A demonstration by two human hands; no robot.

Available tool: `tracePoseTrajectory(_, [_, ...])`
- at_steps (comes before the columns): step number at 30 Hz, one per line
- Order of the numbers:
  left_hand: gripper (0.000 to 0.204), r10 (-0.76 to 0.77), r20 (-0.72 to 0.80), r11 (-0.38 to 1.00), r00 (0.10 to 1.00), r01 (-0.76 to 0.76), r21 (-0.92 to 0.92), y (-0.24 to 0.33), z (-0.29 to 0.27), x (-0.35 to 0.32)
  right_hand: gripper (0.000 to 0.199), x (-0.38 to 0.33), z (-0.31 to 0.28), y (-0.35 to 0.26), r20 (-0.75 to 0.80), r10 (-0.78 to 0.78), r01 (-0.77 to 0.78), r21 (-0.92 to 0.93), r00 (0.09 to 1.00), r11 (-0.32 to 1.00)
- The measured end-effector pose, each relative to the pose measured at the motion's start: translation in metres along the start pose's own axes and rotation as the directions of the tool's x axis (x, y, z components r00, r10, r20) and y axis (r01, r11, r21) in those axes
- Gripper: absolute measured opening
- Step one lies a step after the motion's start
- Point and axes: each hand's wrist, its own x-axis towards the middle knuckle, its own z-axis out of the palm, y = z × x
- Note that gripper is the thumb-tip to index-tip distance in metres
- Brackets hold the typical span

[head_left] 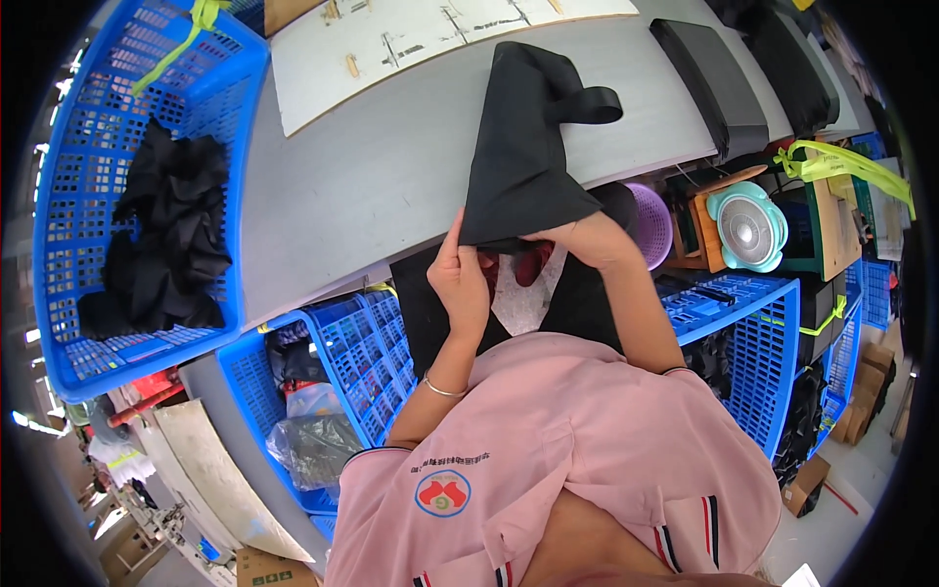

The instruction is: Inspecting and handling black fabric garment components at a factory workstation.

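A black fabric piece (pixel 523 157) lies across the front edge of the grey table (pixel 342 166), its far end narrow and folded. A loop of black band (pixel 590 106) sticks out from its right side. My left hand (pixel 460 279) pinches the near left corner of the cloth between thumb and fingers. At the near right corner, my right hand (pixel 590 238) grips the hem, its fingertips partly hidden under the cloth. Between the hands the near edge hangs just off the table, above my lap.
A blue crate (pixel 59 235) with black cloth pieces stands at the left; more blue crates (pixel 362 357) flank my legs. A white marked board (pixel 411 49) lies at the back. Black padded blocks (pixel 709 83) sit at the right, above a purple basket (pixel 650 225) and a turquoise fan (pixel 748 225).
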Motion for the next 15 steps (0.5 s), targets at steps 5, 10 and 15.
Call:
tracePoseTrajectory(5, [0.03, -0.245, 0.084, 0.88, 0.966, 0.258, -0.398, -0.017, 0.016, 0.004, 0.023, 0.015, 0.021, 0.016, 0.051, -0.312, 0.284, -0.571, 0.949, 0.77])
tracePoseTrajectory(10, [0.019, -0.268, 0.263, 0.758, 0.927, 0.371, -0.537, -0.047, 0.027, 0.003, 0.038, 0.02, 0.053, 0.051, -0.037, -0.567, 0.17, -0.936, 0.823, 0.308])
tracePoseTrajectory(15, [0.016, -0.397, 0.324, 0.726, 0.859, 0.51, -0.461, -0.042, 0.038, -0.003, 0.05, 0.013, 0.058, 0.032, 0.029, -0.369, 0.246, -0.792, 0.929, 0.559])
